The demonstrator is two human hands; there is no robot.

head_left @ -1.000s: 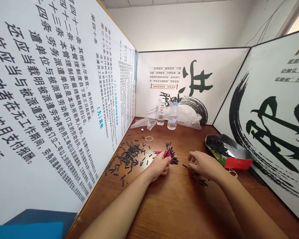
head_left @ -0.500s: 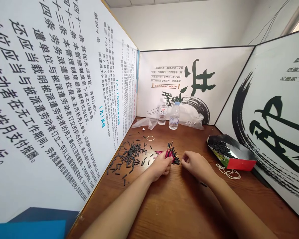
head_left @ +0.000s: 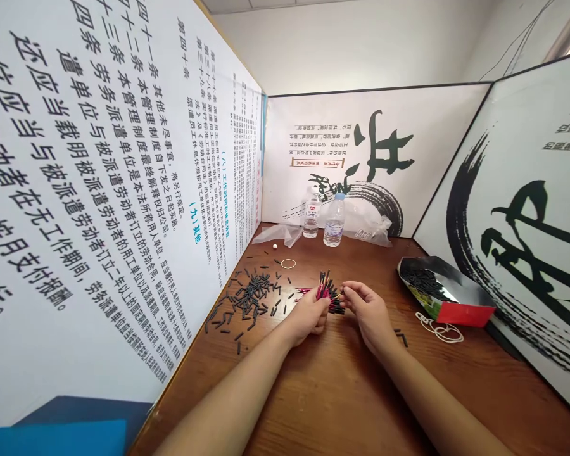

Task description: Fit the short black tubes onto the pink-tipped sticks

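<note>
Both hands at a bundle of pink sticks, mid-desk.
Loose black tubes [head_left: 247, 297] lie scattered left on the desk [head_left: 342, 392]. The left hand [head_left: 308, 313] is closed around the bundle of pink sticks [head_left: 325, 290]; the right hand [head_left: 368, 307] pinches at its tips. A red box [head_left: 444, 292] and rubber bands [head_left: 439, 328] sit right.
</note>
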